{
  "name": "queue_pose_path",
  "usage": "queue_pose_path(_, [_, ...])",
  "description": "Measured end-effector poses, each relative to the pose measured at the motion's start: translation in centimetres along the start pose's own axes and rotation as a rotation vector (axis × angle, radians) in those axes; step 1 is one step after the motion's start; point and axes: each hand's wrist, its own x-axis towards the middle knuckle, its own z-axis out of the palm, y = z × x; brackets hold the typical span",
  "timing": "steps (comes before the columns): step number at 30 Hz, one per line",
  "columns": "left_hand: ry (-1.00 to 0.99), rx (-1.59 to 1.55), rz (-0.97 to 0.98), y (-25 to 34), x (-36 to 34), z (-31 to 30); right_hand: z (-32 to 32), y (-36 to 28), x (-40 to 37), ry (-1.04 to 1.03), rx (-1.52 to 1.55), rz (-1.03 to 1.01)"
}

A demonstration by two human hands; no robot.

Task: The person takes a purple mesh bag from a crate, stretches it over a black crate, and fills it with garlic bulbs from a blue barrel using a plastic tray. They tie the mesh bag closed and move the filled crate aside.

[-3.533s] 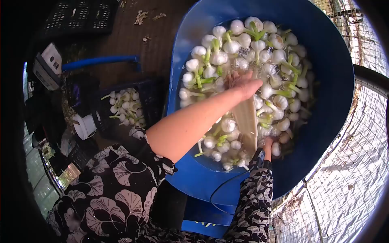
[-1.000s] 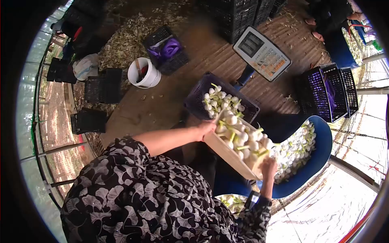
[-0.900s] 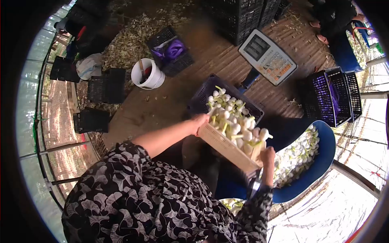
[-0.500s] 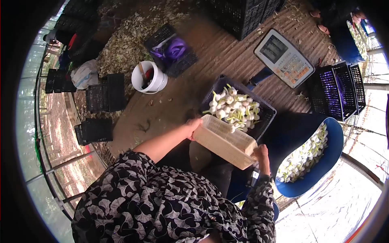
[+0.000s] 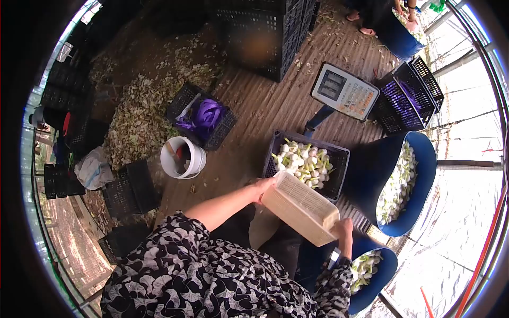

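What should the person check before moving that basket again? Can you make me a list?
1. Left hand and right hand both grip the basket: ok.
2. Basket is tipped up at the near edge of the crate: ok.
3. Basket is fully emptied: cannot tell, its inside is hidden.
4. Bulbs lie inside the crate, none seen spilled beside it: ok.
5. Blue tub has bulbs in it to scoop: ok.

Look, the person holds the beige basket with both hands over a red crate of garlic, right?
No, the crate is dark, not red. The head view shows the left hand and right hand holding the beige basket over its garlic.
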Motion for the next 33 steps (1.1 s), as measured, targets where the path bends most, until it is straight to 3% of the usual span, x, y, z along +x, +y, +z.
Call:
queue_pose_path(2, [-0.076, 0.123, 0.097, -0.6, -0.6, -1.6, 1.6, 1.0, -2.1, 0.048, 0.144, -0.026])
queue_pose_path(5, [-0.104, 0.069, 0.182, -2.0, -2.6, -2.3, 3.9, 0.7, -5.4, 0.136, 0.244, -0.015])
queue_pose_path(7, [-0.111, 0.071, 0.2, -2.9, -3.8, -2.7, 4.7, 0.6, -6.7, 0.244, 0.226, -0.051])
queue_pose_path(12, [-0.112, 0.063, 0.155, -6.8, -4.2, -2.5, 2.7, 0.7, -10.8, 0.293, 0.282, -0.061])
queue_pose_path(16, [-0.24, 0.023, 0.168, -10.9, -5.8, 3.1, 1.3, 6.9, -13.2, 0.492, 0.231, -0.154])
queue_pose_path(17, [-0.323, 0.0, 0.177, -11.3, -6.5, 5.0, 2.9, 11.7, -12.6, 0.258, 0.766, -0.034])
queue_pose_path(19, [-0.405, 0.072, 0.133, -12.7, -5.0, 8.6, 0.5, 16.3, -14.6, 0.114, 0.816, 0.196])
queue_pose_path(20, [-0.454, 0.07, 0.141, -13.3, -5.3, 10.4, -0.3, 18.3, -15.7, 0.139, 0.631, 0.251])
queue_pose_path(21, [-0.528, 0.11, 0.295, -15.3, -2.7, 12.0, -1.1, 19.4, -17.2, 0.179, 0.615, 0.263])
queue_pose_path(25, [-0.514, 0.199, 0.226, -14.5, -3.8, 12.9, -1.4, 21.6, -20.1, 0.31, 0.791, 0.228])
queue_pose_path(26, [-0.517, 0.211, 0.21, -14.0, -3.3, 12.1, -1.7, 20.2, -20.2, 0.306, 0.792, 0.243])
queue_pose_path(28, [-0.458, -0.005, 0.149, -11.9, -0.9, 8.9, -2.5, 14.8, -19.1, 0.336, 1.468, 0.362])
queue_pose_path(29, [-0.432, -0.126, 0.1, -9.9, -0.7, 7.0, -2.2, 12.8, -17.9, 0.225, 1.735, 0.374])
queue_pose_path(30, [-0.418, -0.212, 0.112, -9.1, 0.9, 3.9, 0.2, 11.8, -15.7, 0.232, 1.773, 0.327])
queue_pose_path(31, [-0.345, -0.276, 0.192, -7.8, 1.1, 1.6, 1.4, 8.4, -13.5, 0.249, 1.519, 0.22])
queue_pose_path(33, [-0.291, -0.325, 0.293, -5.3, -0.3, -4.0, 7.0, 4.4, -8.1, -0.154, 1.209, 0.161])
